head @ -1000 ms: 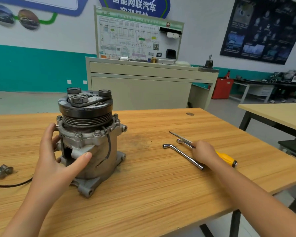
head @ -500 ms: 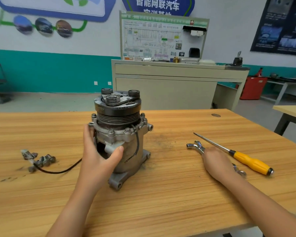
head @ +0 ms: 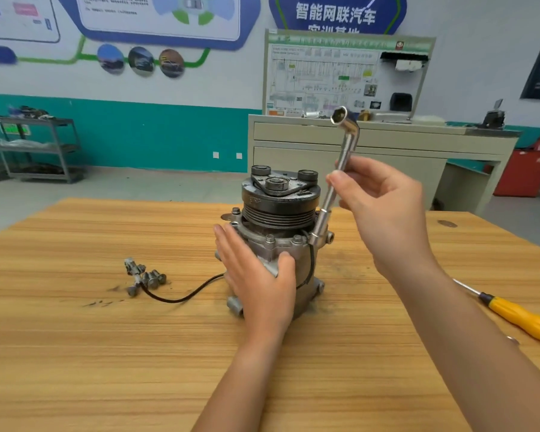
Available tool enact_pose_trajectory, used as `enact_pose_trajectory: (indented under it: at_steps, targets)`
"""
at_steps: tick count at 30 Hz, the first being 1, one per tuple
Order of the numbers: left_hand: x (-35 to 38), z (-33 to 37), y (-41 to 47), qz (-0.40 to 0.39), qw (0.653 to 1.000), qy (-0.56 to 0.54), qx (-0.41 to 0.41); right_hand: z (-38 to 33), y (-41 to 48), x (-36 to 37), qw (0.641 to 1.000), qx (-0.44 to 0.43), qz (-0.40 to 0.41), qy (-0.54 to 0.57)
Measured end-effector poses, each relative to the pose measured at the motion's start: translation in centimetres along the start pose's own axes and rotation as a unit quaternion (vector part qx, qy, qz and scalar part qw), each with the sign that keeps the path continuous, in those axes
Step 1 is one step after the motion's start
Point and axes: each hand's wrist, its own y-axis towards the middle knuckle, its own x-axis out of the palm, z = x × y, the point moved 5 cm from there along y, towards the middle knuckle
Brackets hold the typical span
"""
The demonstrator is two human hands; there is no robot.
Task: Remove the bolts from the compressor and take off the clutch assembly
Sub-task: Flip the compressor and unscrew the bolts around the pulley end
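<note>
Two hands: both reach over a wooden surface (head: 106, 353).
Screwdriver (head: 524, 319): yellow-handled, lying at the near right edge.
Left hand (head: 259, 285): fingers straight, laid flat on the compressor (head: 286, 244); thumb pressed to its front.
Compressor: upright mid-surface, clutch (head: 279, 198) on top.
Loose bolts (head: 152, 277): clustered to its left.
Right hand (head: 384, 210): pinches a wrench (head: 324, 218), lower end at the flange.

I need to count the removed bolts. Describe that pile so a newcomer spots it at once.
On the wooden table, find the compressor standing at its middle. Its black cable trails left to a connector, and the loose bolts lie clustered beside it, on the wood, unlike the flange bolts seated on the compressor.
</note>
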Motion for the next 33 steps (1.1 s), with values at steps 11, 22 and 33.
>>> enact_pose_trajectory:
  at_steps: [11, 22, 33]
  targets:
    - [3.3, 1.5, -2.9, 0.004, 0.996, 0.084, 0.012, 0.4, 1.0, 0.9, 0.999, -0.007, 0.034, -0.006]
    - [-5.8, 11.2, 4.7, 0.027, 0.976, -0.015, 0.214, 0.6, 2.1, 2.1, 0.996, -0.012, -0.015, -0.088]
    - [-1.9, 15.3, 11.5, -0.482, 0.858, 0.032, 0.173, 0.9, 3.0, 2.9, 0.979, 0.034, -0.179, -0.087]
